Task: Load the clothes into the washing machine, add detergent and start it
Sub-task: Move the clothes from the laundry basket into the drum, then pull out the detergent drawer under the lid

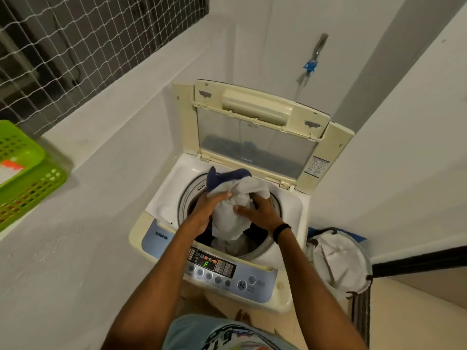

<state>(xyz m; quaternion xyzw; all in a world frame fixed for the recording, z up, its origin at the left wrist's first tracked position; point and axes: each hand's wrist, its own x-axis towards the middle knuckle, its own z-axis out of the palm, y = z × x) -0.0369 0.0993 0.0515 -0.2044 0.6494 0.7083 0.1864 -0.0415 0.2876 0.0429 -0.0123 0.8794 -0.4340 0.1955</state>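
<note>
Both my arms reach fwd & down, elbows slightly bent. My left hand (205,213) is palm-down, fingers curled in a grip. My right hand (260,211) is angled inward opp. it, fingers spread & pressing; black band on my right wrist.

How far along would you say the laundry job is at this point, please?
Early stage. Done: the washing machine lid is up and the control panel is lit. In hand: both the left hand and right hand press a white and blue bundle of clothes into the drum. Left: no detergent is visible being added, the lid needs closing, and the start button is untouched.
</note>
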